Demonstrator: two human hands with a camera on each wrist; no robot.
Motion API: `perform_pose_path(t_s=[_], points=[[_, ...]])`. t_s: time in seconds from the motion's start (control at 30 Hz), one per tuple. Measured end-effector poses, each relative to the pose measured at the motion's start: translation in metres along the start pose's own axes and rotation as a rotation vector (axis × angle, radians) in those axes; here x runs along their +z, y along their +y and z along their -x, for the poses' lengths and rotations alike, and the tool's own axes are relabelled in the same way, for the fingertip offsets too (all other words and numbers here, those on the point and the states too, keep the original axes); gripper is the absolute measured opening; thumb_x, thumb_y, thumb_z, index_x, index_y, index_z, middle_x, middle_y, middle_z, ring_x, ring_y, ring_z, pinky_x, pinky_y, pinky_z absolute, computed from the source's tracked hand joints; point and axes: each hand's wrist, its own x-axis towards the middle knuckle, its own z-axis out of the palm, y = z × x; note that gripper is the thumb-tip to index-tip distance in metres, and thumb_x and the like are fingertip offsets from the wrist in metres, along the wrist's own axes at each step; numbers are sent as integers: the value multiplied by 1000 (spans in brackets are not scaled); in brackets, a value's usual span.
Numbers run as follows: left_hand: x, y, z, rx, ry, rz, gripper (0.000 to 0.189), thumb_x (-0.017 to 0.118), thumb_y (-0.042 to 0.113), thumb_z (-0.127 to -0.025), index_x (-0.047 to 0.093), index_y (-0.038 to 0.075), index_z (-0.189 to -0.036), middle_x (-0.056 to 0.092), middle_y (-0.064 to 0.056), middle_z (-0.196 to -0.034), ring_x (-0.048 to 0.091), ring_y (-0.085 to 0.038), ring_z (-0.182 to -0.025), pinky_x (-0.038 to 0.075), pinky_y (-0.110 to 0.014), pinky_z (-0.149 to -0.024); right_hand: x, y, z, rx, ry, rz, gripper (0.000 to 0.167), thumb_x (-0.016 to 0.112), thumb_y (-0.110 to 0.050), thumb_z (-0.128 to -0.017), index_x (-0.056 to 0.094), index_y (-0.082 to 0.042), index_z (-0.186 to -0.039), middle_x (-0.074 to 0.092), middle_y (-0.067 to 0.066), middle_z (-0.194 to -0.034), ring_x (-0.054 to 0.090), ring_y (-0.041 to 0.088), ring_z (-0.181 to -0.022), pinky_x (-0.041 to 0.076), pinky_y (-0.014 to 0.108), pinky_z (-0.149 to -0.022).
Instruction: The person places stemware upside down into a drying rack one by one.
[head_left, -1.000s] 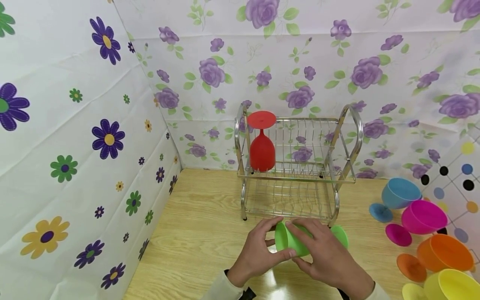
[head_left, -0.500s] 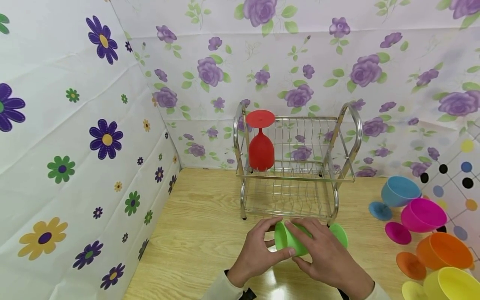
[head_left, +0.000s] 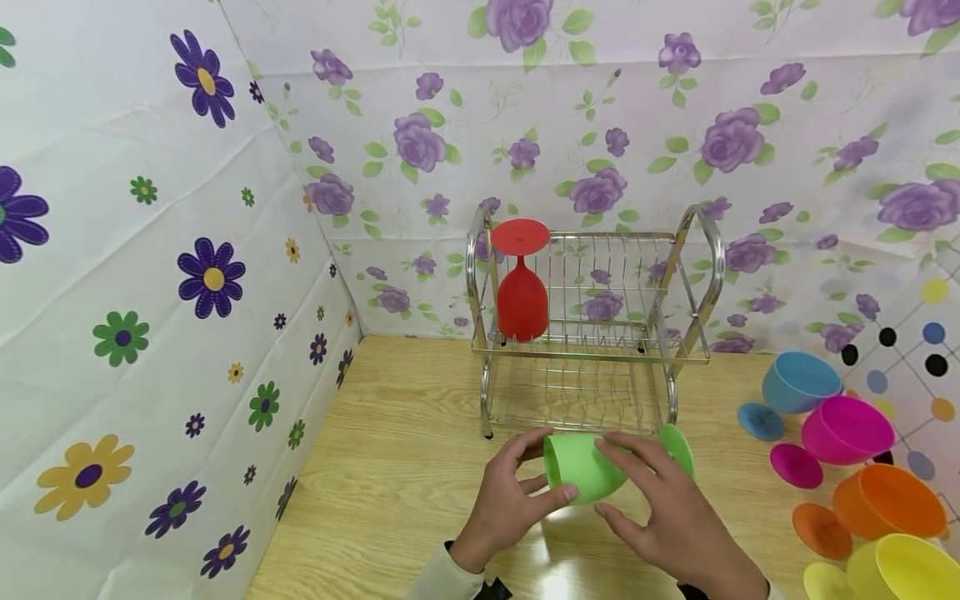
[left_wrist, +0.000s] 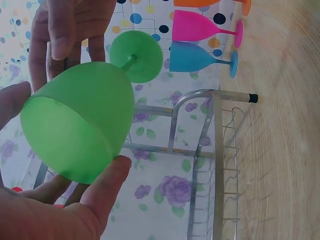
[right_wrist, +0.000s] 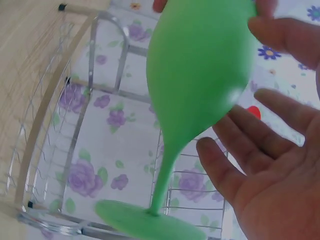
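A green plastic goblet [head_left: 588,471] is held on its side above the wooden table, its mouth facing left and its foot to the right. My left hand [head_left: 506,496] grips the bowl near the rim, thumb on the near side; in the left wrist view the rim [left_wrist: 70,140] faces the camera. Beside the bowl, my right hand [head_left: 671,517] has its fingers loosely spread, fingertips right at the bowl's stem end and the thumb apart from it. The right wrist view shows its palm [right_wrist: 280,175] next to the bowl [right_wrist: 200,65].
A two-tier metal dish rack [head_left: 592,357] stands behind the hands. On its upper tier, at the left, a red goblet [head_left: 522,304] sits upside down. Blue [head_left: 802,383], pink [head_left: 847,432], orange [head_left: 888,502] and yellow [head_left: 911,571] goblets stand upright along the right side.
My right hand has loosened from around the bowl and shifted right and down, its thumb coming away. The green goblet has turned slightly, its foot rising. The left hand keeps its grip.
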Motion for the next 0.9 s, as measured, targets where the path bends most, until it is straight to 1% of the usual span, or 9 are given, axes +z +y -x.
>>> perform_pose_path(t_s=[0.07, 0.13, 0.27, 0.37, 0.47, 0.57, 0.7, 0.77, 0.9], points=[[0, -2, 0, 6, 16, 27, 69, 84, 26, -92, 52, 23, -153, 54, -7, -148, 57, -29, -134, 63, -36, -97, -1, -2, 2, 50, 38, -76, 84, 97, -20, -75, 60, -16, -150, 58, 5, -150, 59, 23, -135, 38, 5, -113], [1, -3, 0, 12, 30, 57, 69, 83, 24, -93, 51, 21, -154, 53, -10, -149, 57, -32, -135, 63, -36, -97, -1, -5, 3, 101, 85, -122, 81, 97, -14, -75, 62, -16, -148, 61, 4, -147, 60, 18, -134, 37, 3, -112], [3, -5, -1, 36, 44, 126, 70, 81, 18, -94, 48, 10, -155, 51, -17, -149, 55, -40, -135, 63, -37, -98, 2, -8, 8, 204, 190, -170, 73, 95, -6, -75, 67, -17, -142, 66, 1, -138, 61, 2, -129, 45, 5, -106], [4, -4, -1, 45, 49, 163, 71, 81, 15, -94, 46, 4, -154, 50, -19, -149, 54, -42, -135, 63, -38, -98, 6, -10, 11, 294, 260, -249, 62, 92, -1, -79, 70, -15, -135, 68, 2, -131, 60, -4, -125, 52, 7, -100], [6, -4, -1, 51, 52, 184, 71, 80, 13, -93, 46, 4, -154, 49, -19, -149, 54, -39, -135, 62, -39, -99, 10, -11, 12, 425, 299, -368, 49, 88, 0, -85, 72, -12, -129, 68, 1, -129, 63, -2, -123, 57, 13, -98], [8, -4, -1, 56, 47, 220, 71, 79, 12, -94, 44, 4, -154, 48, -20, -149, 54, -36, -135, 61, -41, -101, 14, -13, 11, 593, 313, -517, 39, 83, -6, -92, 70, -9, -129, 68, 1, -130, 66, 1, -119, 61, 19, -95], [12, -3, 1, 21, 40, 288, 70, 77, 14, -95, 43, 6, -154, 46, -20, -150, 53, -32, -135, 62, -42, -101, 19, -10, 10, 758, 311, -722, 44, 79, -13, -97, 62, -3, -137, 65, 1, -131, 69, 6, -116, 62, 21, -93], [15, -4, 2, -4, 32, 325, 69, 77, 15, -95, 42, 7, -154, 45, -19, -150, 53, -30, -136, 62, -42, -101, 21, -6, 11, 785, 307, -837, 46, 75, -11, -100, 56, -1, -141, 65, 1, -130, 69, 7, -116, 62, 23, -94], [19, -8, 3, -9, -2, 375, 67, 74, 16, -96, 41, 7, -154, 46, -15, -146, 53, -27, -134, 62, -41, -100, 24, 3, 13, 714, 298, -1092, 38, 61, -2, -106, 51, 1, -143, 64, 4, -128, 69, 10, -114, 63, 27, -95]])
